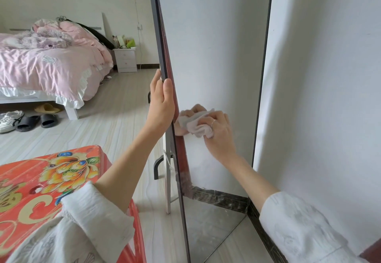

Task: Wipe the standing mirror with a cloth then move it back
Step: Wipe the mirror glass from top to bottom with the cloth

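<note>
A tall standing mirror (216, 61) with a thin dark frame stands upright in front of me, leaning near the white wall. My left hand (161, 104) grips its left frame edge at mid height, fingers wrapped round the edge. My right hand (219, 131) holds a crumpled pale pink cloth (195, 123) and presses it against the glass close to the left edge, just below my left hand. The glass reflects the cloth and the wall. The mirror's grey rear stand leg (169, 180) shows behind the frame.
A red plastic stool (41, 184) with a flower print stands close at lower left. A bed with pink bedding (45, 65), shoes and slippers (24, 119) beside it and a white nightstand (125, 59) lie further left. The white wall (321, 98) is at right.
</note>
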Motion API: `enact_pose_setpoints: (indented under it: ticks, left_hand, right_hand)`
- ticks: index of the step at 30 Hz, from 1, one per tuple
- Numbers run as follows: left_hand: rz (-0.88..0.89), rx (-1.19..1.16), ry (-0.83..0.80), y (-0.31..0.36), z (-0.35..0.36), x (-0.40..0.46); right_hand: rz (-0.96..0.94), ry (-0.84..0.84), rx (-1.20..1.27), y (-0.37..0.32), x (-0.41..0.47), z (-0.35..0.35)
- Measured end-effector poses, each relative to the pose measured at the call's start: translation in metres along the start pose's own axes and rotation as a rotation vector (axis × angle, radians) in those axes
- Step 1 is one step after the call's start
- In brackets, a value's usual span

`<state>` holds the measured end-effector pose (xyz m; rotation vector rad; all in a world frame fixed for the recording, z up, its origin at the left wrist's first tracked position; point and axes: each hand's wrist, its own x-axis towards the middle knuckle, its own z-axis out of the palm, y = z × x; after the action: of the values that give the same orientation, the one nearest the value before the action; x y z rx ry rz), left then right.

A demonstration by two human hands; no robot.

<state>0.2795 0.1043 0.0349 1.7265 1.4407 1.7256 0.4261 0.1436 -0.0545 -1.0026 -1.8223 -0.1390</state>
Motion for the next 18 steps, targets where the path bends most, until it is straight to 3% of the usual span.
enact_pose_setpoints:
  ticks: [6,11,13,18]
  left_hand:
    - [0.031,0.003,0.084,0.001,0.009,-0.002]
    - [0.009,0.043,0.180,-0.003,0.016,-0.001]
    - [0.013,0.048,0.188,-0.004,0.018,-0.001]
    - [0.013,0.034,0.208,-0.001,0.020,-0.004]
  right_hand:
    - [0.124,-0.350,0.067,0.027,-0.083,0.016]
    - [0.197,-0.694,-0.132,0.050,-0.079,-0.003]
    - [0.208,-0.616,-0.118,0.053,-0.061,-0.016]
    - [0.113,-0.097,-0.060,0.048,0.006,-0.034]
